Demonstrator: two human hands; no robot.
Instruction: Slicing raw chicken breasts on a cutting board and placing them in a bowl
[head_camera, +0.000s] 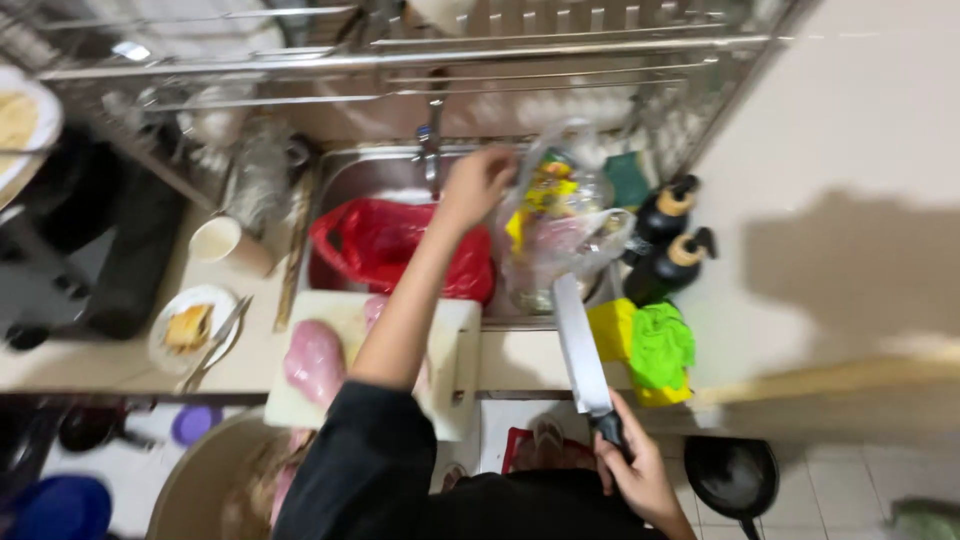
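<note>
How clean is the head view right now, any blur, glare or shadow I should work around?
Head view: soft all over with motion blur, worst on the left hand at the clear plastic bag; the knife in the right hand is sharper, its blade catching pale glare; a broad dark shadow falls on the white wall; the upper rack is washed out, and straight edges bow outward, wide-angle style.
</note>
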